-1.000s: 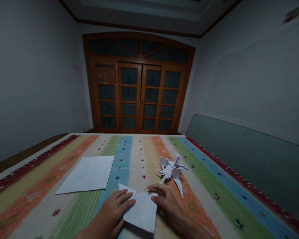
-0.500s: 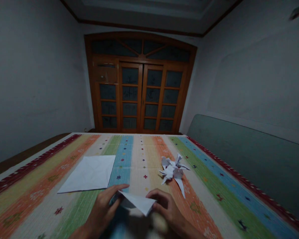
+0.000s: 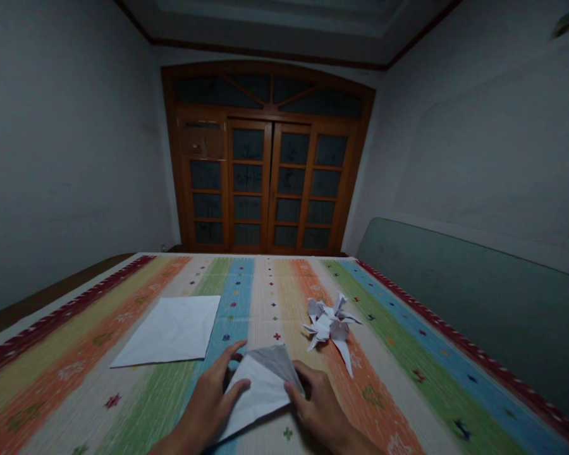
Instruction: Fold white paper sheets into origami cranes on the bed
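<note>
A folded sheet of white paper [image 3: 260, 388] lies between my hands near the front of the table, its upper right flap in grey shade. My left hand [image 3: 213, 395] grips its left side, thumb on top and fingers around the edge. On the right edge, my right hand [image 3: 315, 395] pinches the paper with the thumb on top; its other fingers are partly hidden behind. To the right lie folded white paper cranes [image 3: 329, 322], bunched together so their number is hard to make out.
A flat stack or sheet of white paper [image 3: 175, 328] rests at the left on the striped tablecloth [image 3: 137, 404]. A grey-green padded bench back [image 3: 478, 284] runs along the right wall. Wooden doors with glass panes [image 3: 270, 183] stand beyond the table.
The folded paper has turned from nearly edge-on to lying broad side up, showing more of its surface. Both hands have shifted with it, thumbs now on top. The cranes and left paper stay put.
</note>
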Demonstrator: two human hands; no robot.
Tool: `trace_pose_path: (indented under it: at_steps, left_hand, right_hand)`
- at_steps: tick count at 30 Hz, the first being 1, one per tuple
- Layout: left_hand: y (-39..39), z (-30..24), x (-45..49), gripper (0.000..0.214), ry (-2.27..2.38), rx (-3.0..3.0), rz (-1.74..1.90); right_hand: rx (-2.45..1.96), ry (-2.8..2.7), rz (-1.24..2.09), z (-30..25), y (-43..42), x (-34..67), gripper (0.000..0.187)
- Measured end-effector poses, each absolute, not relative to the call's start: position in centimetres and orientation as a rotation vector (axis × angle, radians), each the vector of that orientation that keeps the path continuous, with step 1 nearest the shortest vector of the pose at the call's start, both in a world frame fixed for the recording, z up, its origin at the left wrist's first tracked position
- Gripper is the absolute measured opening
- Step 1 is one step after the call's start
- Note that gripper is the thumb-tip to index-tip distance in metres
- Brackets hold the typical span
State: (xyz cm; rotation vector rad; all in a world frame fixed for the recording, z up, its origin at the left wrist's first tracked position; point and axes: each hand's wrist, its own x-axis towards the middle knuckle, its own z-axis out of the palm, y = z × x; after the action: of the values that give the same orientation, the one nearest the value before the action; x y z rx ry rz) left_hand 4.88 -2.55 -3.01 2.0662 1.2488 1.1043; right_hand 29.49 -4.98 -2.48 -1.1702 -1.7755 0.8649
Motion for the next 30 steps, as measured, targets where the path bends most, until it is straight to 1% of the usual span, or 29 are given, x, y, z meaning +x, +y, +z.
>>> trace_pose_path:
  at_steps: [2,4,6,9,11,13,16,18,23,28,30]
  left_hand:
    - [-2.3,-3.9,4.6,0.042,1.263,2.244,1.1]
    - [-2.2,-4.7,4.4,0.042,1.243,2.382,1.057]
    - [-2.2,-5.3,4.3,0.048,1.243,2.472,1.014]
    - [-2.2,-5.7,4.2,0.058,1.219,2.61,0.961]
    - [-1.9,-5.9,4.2,0.058,1.161,2.726,0.912]
    - [-1.7,-6.0,4.1,0.051,1.125,2.818,0.836]
    - [-1.6,-5.6,3.7,0.04,1.111,2.867,0.69]
    - [-1.8,-5.1,3.4,0.039,1.088,2.863,0.623]
    - [-3.1,-4.0,2.8,0.056,0.975,2.884,0.543]
    - [-4.2,-3.9,3.0,0.084,0.924,2.898,0.49]
    - [-4.4,-3.9,3.1,0.089,0.921,2.889,0.489]
  right_hand:
    - [-1.263,-1.87,0.724,-2.7,-5.0,29.8,0.025]
    - [-1.302,-1.971,0.594,-3.1,-5.1,30.0,0.03]
    - [-1.265,-2.077,0.496,-3.4,-5.2,30.2,0.039]
    - [-1.086,-2.235,0.408,-3.8,-5.3,30.5,0.058]
    - [-0.981,-2.336,0.376,-4.0,-5.4,30.6,0.066]
    - [-0.94,-2.442,0.378,-3.8,-5.6,30.7,0.064]
    - [-0.961,-2.56,0.418,-3.3,-5.9,30.8,0.054]
    - [-0.986,-2.593,0.432,-2.9,-6.1,30.9,0.052]
    - [-0.939,-2.632,0.403,-3.7,-5.7,31.1,0.056]
    - [-0.865,-2.711,0.408,-5.1,-5.2,31.5,0.08]
    - [-0.819,-2.73,0.403,-5.2,-5.2,31.6,0.083]
